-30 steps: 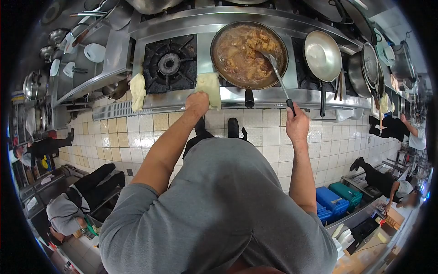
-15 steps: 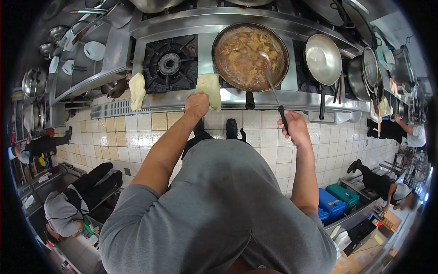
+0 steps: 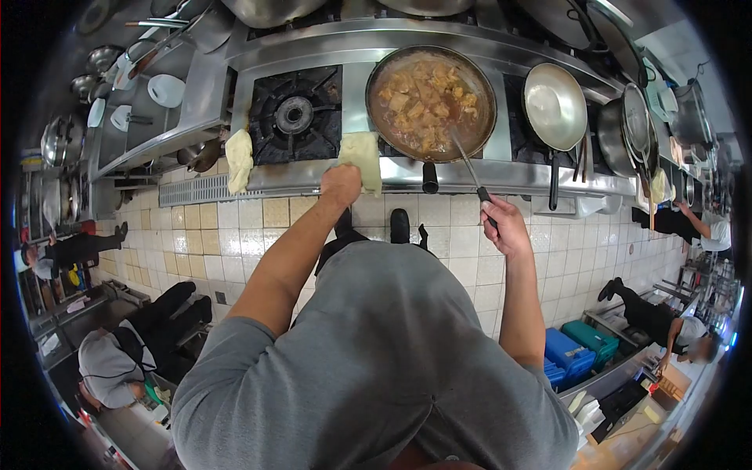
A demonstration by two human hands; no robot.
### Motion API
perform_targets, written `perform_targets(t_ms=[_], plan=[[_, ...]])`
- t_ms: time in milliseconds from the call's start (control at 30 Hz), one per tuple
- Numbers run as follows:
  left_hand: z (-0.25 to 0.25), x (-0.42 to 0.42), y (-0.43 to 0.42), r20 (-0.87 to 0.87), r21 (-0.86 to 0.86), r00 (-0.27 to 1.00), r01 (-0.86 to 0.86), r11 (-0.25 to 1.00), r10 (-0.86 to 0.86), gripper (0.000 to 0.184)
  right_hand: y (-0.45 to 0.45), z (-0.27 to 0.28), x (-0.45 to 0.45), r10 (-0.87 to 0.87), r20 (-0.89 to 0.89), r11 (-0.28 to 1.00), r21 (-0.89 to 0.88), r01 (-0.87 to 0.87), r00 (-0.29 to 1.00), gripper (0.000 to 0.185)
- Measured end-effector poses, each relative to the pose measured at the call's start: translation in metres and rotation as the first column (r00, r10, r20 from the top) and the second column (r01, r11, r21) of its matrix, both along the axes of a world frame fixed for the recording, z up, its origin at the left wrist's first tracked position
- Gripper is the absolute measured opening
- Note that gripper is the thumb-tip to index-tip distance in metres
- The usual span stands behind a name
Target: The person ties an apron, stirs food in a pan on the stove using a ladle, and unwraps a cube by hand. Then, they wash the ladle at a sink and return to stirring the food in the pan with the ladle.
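Note:
My right hand (image 3: 507, 224) is closed round the black handle of a metal ladle (image 3: 468, 165), whose bowl is sunk in the brown sauce of a large round pan (image 3: 374, 117). Chunks of food (image 3: 423, 98) lie in that sauce. The pan's black handle (image 3: 430, 178) points toward me, with neither hand on it. My left hand (image 3: 341, 185) is in a fist at the stove's front edge, against a pale yellow cloth (image 3: 360, 157) that hangs over it. Whether its fingers grip the cloth is hidden.
Left of the pan is a bare burner (image 3: 294, 114), with another cloth (image 3: 239, 161) beyond it. A lighter pan (image 3: 554, 107) sits to the right. Blue bins (image 3: 569, 352) stand behind at right. Other people work at both sides, one bending at lower left (image 3: 112, 368).
The ladle has moved through the food, and its bowl has sunk into the sauce. My right hand has shifted slightly on the handle, which now tilts more. My left hand stays by the cloth.

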State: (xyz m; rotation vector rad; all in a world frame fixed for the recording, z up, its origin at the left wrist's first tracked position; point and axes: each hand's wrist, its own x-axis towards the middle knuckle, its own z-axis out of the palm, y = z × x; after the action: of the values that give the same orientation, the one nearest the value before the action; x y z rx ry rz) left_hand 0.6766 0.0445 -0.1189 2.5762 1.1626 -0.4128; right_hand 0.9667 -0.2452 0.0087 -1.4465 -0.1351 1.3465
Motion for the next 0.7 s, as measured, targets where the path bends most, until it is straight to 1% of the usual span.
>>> perform_targets(t_ms=[100,300,500,600,633,700], plan=[[-0.001,0.001,-0.001,0.018,0.010,1.000,-0.002,1.000,0.002,0.022,-0.012,0.009,-0.004,-0.009,0.089,0.999,-0.050,0.014,0.996,0.016],[0.005,0.003,-0.001,0.000,0.011,1.000,0.007,1.000,-0.007,0.022,-0.020,0.024,-0.010,-0.002,0.234,0.996,-0.085,0.022,0.972,0.034],[0.007,0.002,-0.001,-0.016,0.000,1.000,0.020,1.000,-0.020,0.024,-0.003,0.045,-0.015,0.032,0.388,0.996,-0.084,0.001,0.921,0.034],[0.006,0.002,-0.001,-0.011,0.001,1.000,0.015,1.000,-0.015,0.023,0.008,0.056,-0.015,0.100,0.433,0.992,-0.117,-0.054,0.896,0.038],[0.006,0.002,-0.001,-0.014,0.002,1.000,0.013,1.000,-0.013,0.023,0.010,0.053,-0.016,0.132,0.567,0.990,-0.111,-0.084,0.813,0.040],[0.004,0.002,0.000,-0.017,0.005,1.000,0.011,1.000,-0.011,0.022,0.017,0.046,-0.019,0.176,0.791,0.983,-0.111,-0.145,0.586,0.043]])
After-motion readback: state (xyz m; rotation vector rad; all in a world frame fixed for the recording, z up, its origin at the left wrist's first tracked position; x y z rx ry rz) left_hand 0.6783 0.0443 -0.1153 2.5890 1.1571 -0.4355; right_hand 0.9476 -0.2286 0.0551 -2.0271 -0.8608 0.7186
